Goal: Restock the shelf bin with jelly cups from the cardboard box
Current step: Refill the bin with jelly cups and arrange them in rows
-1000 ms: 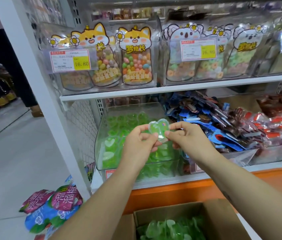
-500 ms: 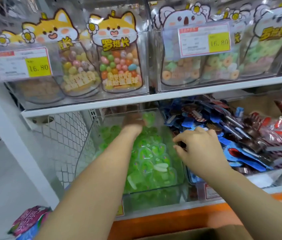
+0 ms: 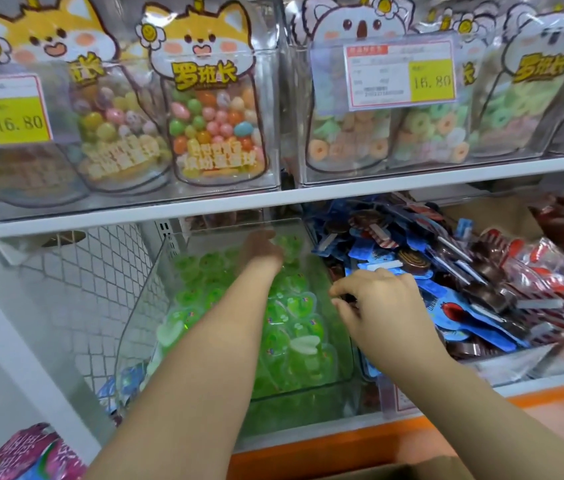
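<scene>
Lower shelf, left end: one shelf bin (image 3: 145, 317), clear hard plastic with a sloped side wall. It holds jelly cups (image 3: 299, 329), heart-shaped, translucent green, glossy film lids. They are heaped well over a dozen deep and too overlapped for an exact count.

Left hand (image 3: 260, 251) reaches to the back of the bin above the heap, blurred. A green cup sits at its fingertips, but whether the fingers grip it cannot be told. Right hand (image 3: 382, 310) hovers over the bin's right rim, fingers curled, thumb and forefinger drawn close. Whether they pinch anything cannot be told.

Cardboard box (image 3: 412, 472): only a brown matte edge shows at the bottom of the frame.

Next bin right: flat lollipops (image 3: 412, 261) in blue wrappers, piled loosely. Beyond them are shiny red packets (image 3: 557, 282).

Upper shelf board (image 3: 135, 216), white metal, carries clear bins of pouches (image 3: 209, 109). Two fox-faced ones in plain view hold round coloured sweets, and the koala-faced ones hold ring sweets. Two price tags (image 3: 400, 72), each with a yellow patch.
</scene>
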`<state>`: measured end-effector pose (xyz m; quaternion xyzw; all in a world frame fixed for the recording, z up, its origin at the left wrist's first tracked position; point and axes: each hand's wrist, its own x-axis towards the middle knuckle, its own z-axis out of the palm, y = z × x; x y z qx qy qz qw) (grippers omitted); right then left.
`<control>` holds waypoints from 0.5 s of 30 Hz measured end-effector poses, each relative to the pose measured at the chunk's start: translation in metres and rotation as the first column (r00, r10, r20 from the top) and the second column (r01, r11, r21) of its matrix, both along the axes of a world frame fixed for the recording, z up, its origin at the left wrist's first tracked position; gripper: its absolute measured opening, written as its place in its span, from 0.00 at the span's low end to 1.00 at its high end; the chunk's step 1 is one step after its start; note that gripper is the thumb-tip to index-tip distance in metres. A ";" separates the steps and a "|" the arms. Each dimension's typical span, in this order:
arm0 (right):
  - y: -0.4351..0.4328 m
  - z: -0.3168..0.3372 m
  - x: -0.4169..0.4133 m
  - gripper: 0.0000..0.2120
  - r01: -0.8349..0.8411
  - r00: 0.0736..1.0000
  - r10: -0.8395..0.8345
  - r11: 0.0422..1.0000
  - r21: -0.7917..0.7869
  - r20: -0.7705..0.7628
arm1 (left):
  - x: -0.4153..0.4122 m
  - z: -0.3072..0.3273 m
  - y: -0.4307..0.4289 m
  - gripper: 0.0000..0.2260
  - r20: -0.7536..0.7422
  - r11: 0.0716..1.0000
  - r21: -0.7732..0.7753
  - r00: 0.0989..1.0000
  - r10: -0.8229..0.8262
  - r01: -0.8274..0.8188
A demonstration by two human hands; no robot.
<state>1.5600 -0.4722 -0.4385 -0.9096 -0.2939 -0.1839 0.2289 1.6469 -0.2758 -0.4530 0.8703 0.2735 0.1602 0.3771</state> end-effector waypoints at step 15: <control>0.000 -0.001 0.001 0.05 -0.002 1.000 0.002 1.000 0.004 -0.001 | -0.002 -0.007 0.012 0.18 -0.104 0.825 0.543 0.988 -0.116 0.154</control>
